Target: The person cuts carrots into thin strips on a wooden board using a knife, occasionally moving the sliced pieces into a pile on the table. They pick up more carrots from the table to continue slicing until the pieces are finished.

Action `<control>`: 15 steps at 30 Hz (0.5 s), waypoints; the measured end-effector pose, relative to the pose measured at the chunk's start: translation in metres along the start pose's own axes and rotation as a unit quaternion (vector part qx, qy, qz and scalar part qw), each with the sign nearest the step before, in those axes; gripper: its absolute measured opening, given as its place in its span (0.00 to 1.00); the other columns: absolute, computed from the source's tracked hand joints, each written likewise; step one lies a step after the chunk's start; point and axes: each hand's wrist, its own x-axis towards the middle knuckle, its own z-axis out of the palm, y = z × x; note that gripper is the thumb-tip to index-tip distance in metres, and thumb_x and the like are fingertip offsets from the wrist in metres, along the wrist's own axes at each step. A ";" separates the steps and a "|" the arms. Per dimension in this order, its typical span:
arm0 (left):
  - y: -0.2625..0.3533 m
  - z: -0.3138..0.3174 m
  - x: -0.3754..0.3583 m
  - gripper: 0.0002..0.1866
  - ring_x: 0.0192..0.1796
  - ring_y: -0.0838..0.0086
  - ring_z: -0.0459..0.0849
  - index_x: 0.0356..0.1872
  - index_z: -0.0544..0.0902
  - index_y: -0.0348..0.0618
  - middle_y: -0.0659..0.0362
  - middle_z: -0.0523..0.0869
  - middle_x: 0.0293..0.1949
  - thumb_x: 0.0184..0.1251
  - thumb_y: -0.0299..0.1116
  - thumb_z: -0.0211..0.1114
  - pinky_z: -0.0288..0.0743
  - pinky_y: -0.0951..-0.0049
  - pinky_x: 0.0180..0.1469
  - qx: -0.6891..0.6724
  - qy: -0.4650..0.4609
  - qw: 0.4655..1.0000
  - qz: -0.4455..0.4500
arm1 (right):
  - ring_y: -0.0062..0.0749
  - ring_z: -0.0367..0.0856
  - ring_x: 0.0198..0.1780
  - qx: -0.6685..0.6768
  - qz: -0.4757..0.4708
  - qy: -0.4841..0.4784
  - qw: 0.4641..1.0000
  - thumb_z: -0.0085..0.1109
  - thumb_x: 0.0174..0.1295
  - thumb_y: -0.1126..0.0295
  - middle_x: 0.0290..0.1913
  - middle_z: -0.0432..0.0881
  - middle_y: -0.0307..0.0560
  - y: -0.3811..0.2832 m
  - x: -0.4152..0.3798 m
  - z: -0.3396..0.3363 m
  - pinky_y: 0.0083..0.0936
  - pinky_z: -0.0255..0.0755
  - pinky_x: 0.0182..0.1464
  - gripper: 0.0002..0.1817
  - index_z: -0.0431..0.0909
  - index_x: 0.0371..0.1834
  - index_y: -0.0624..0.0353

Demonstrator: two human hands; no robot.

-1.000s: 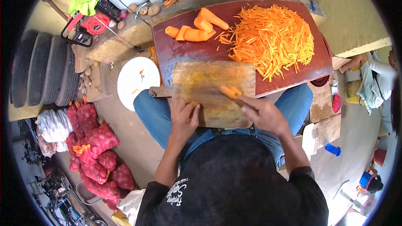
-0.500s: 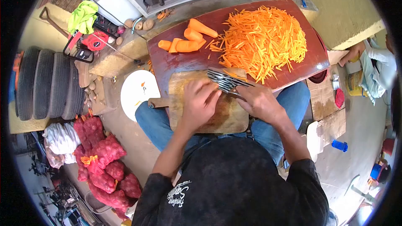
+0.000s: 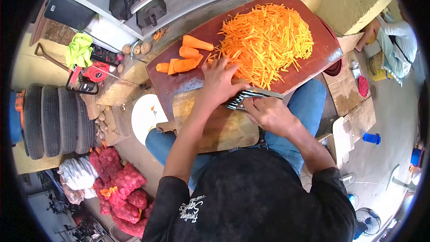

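Note:
My right hand (image 3: 269, 114) is closed around a knife (image 3: 236, 100) with a broad, dark blade marked by pale stripes, held over the wooden cutting board (image 3: 219, 132) on my lap. My left hand (image 3: 218, 83) is open, fingers spread at the near left edge of a big heap of carrot sticks (image 3: 268, 40). Its thumb points toward the knife. Left of the heap, several peeled carrot pieces (image 3: 184, 65) lie on the dark red table (image 3: 320, 56). A brown handle (image 3: 166, 126) sticks out at the board's left edge.
A white round lid or plate (image 3: 142, 112) with orange scraps is left of my knee. Red mesh sacks (image 3: 127, 188) and stacked tires (image 3: 51, 121) stand farther left. Behind the table is a shelf unit (image 3: 188, 4). A person (image 3: 396, 40) sits at far right.
My left hand has moved from over the board forward to the carrot heap, its fingers spreading. My right hand keeps the knife over the board, turned slightly. The camera view has shifted.

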 end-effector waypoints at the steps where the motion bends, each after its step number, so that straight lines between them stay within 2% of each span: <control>1: -0.005 0.003 -0.002 0.38 0.71 0.51 0.83 0.66 0.92 0.49 0.53 0.86 0.67 0.62 0.64 0.83 0.63 0.41 0.75 0.026 0.000 1.000 -0.011 | 0.42 0.87 0.34 -0.010 -0.002 -0.003 1.000 0.78 0.66 0.64 0.34 0.81 0.44 0.001 0.001 0.000 0.42 0.81 0.37 0.25 0.83 0.63 0.62; 2: -0.011 0.005 -0.004 0.37 0.70 0.51 0.83 0.66 0.93 0.50 0.53 0.86 0.67 0.63 0.65 0.82 0.63 0.42 0.75 0.053 0.000 0.998 -0.023 | 0.42 0.87 0.34 -0.021 -0.005 -0.005 1.000 0.78 0.66 0.64 0.34 0.81 0.44 0.002 0.002 -0.001 0.42 0.81 0.37 0.26 0.83 0.64 0.62; 5: -0.044 0.003 -0.008 0.32 0.67 0.53 0.84 0.65 0.92 0.47 0.54 0.87 0.64 0.66 0.55 0.83 0.65 0.41 0.68 0.042 0.065 0.995 -0.069 | 0.43 0.90 0.35 -0.023 0.020 -0.014 0.999 0.72 0.69 0.66 0.34 0.85 0.47 -0.002 0.006 -0.018 0.40 0.85 0.38 0.15 0.85 0.54 0.63; 7: -0.051 -0.006 -0.014 0.28 0.65 0.55 0.84 0.64 0.92 0.45 0.54 0.87 0.61 0.66 0.48 0.85 0.65 0.42 0.67 -0.005 0.092 0.991 -0.096 | 0.43 0.87 0.35 -0.021 0.039 -0.008 0.999 0.76 0.68 0.65 0.34 0.82 0.45 -0.002 -0.002 -0.014 0.41 0.82 0.38 0.22 0.84 0.61 0.63; 8: -0.050 -0.007 -0.021 0.27 0.65 0.55 0.84 0.63 0.92 0.45 0.54 0.88 0.60 0.67 0.47 0.84 0.65 0.43 0.67 -0.023 0.089 0.992 -0.090 | 0.43 0.86 0.34 -0.018 0.048 -0.003 0.999 0.78 0.68 0.64 0.34 0.80 0.45 -0.002 -0.006 -0.011 0.41 0.81 0.37 0.25 0.84 0.64 0.62; 10: -0.041 -0.011 -0.037 0.25 0.64 0.54 0.84 0.61 0.92 0.44 0.54 0.88 0.58 0.68 0.46 0.84 0.65 0.44 0.68 -0.059 0.085 0.992 -0.079 | 0.43 0.86 0.35 0.000 0.046 -0.009 0.999 0.78 0.68 0.65 0.36 0.80 0.45 -0.004 -0.013 -0.006 0.42 0.81 0.38 0.25 0.84 0.65 0.63; 11: -0.033 -0.011 -0.045 0.22 0.62 0.54 0.85 0.57 0.93 0.42 0.53 0.89 0.56 0.68 0.42 0.84 0.67 0.48 0.68 -0.064 0.112 0.989 -0.073 | 0.44 0.86 0.35 0.010 0.046 -0.013 0.999 0.78 0.68 0.65 0.36 0.81 0.46 -0.007 -0.016 -0.005 0.42 0.81 0.38 0.26 0.84 0.66 0.63; 15: -0.026 0.006 -0.077 0.15 0.58 0.53 0.87 0.53 0.94 0.40 0.53 0.89 0.53 0.69 0.33 0.83 0.71 0.52 0.66 -0.132 0.167 0.966 -0.144 | 0.45 0.87 0.37 0.010 0.080 -0.008 0.997 0.78 0.67 0.66 0.39 0.83 0.47 -0.018 -0.024 -0.005 0.43 0.83 0.40 0.27 0.83 0.67 0.63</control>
